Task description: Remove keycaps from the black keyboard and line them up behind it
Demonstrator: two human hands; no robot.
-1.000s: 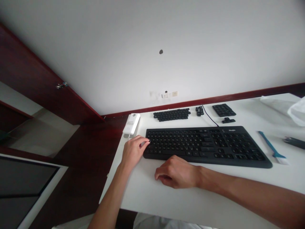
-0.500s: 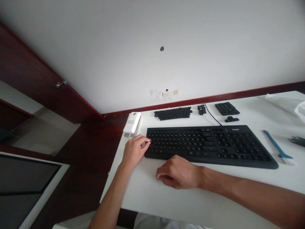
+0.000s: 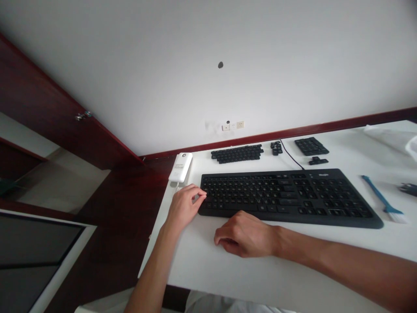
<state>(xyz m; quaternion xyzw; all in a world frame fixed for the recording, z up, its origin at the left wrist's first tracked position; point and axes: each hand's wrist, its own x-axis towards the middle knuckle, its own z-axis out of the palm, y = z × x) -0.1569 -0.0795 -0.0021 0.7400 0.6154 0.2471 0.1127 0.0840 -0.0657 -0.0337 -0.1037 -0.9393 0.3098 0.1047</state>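
A black keyboard (image 3: 286, 196) lies across the white desk (image 3: 208, 265). My left hand (image 3: 184, 208) rests at the keyboard's left end, fingers curled, thumb and forefinger pinched at the edge keys; whether anything is between them is too small to see. My right hand (image 3: 244, 234) lies on the desk just in front of the keyboard, fingers loosely curled under, holding nothing that shows. Behind the keyboard lie rows of loose black keycaps (image 3: 237, 154), a small cluster of keycaps (image 3: 276, 148), a block of numpad keycaps (image 3: 311, 146) and a few arrow keycaps (image 3: 318, 161).
A white rectangular device (image 3: 180, 168) sits at the desk's back left corner. A blue brush (image 3: 382, 199) lies right of the keyboard, with a dark object (image 3: 408, 189) and a white plastic bag (image 3: 395, 137) beyond it. The keyboard's cable (image 3: 289, 157) runs back. The desk's left edge drops to dark wood floor.
The view has shifted slightly left and down. Both hands stay in nearly the same places by the keyboard.
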